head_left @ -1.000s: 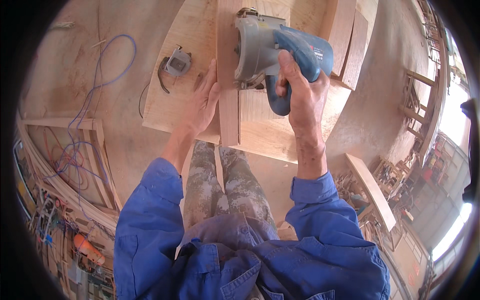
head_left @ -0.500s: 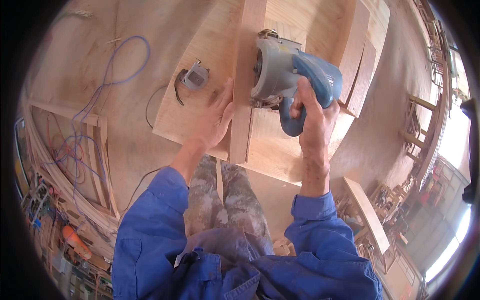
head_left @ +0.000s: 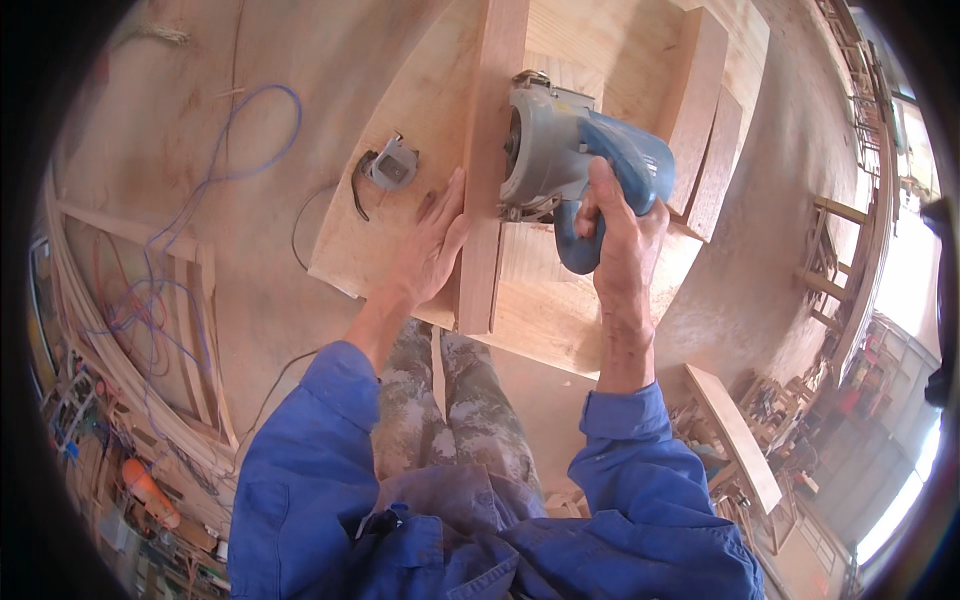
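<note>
Basically, on the pale plywood surface (head_left: 550, 310), the long reddish-brown wooden board (head_left: 478, 265) looks stiff, best steadied by its sides; L hand (head_left: 432, 250) rests straight fingers against its left side. Blue-and-grey power tool (head_left: 545, 150) at its right, prob. heavy, rigid; R hand's (head_left: 627, 230) fingers wrap its blue loop handle (head_left: 578, 252), best hold.

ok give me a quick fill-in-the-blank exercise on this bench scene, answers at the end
The power tool's handle, held in the right grip, is coloured ____. Between the left grip and the power tool runs a long strip of ____. The tape measure lies nearer the ____ grip. The trousers have a ____ pattern.

Missing words: blue; wood; left; camouflage.
</note>
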The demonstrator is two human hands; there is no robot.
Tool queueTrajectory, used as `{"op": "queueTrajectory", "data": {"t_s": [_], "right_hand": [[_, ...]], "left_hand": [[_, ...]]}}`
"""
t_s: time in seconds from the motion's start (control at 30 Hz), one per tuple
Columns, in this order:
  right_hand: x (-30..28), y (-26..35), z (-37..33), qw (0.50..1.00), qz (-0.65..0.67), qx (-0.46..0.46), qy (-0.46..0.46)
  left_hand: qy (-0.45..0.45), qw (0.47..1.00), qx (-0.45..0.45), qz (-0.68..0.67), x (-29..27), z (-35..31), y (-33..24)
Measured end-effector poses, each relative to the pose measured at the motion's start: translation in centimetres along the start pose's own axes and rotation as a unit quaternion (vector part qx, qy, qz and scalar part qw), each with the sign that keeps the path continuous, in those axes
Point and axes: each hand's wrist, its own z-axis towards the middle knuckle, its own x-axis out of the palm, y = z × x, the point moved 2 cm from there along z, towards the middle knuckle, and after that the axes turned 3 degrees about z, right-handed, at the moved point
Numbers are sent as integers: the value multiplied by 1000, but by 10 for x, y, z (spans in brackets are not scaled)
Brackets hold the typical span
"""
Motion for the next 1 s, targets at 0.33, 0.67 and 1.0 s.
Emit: {"op": "queueTrajectory", "data": {"t_s": [0.33, 0.67, 1.0], "right_hand": [[-20, 30, -38, 998, -10, 62, 2], [-111, 63, -153, 986, 72, 133, -75], [-160, 36, -162, 982, 96, 115, -113]], "left_hand": [[-17, 999, 10, -46, 4, 4, 3], [-25, 999, -5, 23, -19, 9, 15], [-246, 912, -54, 324, -71, 32, 26]]}}
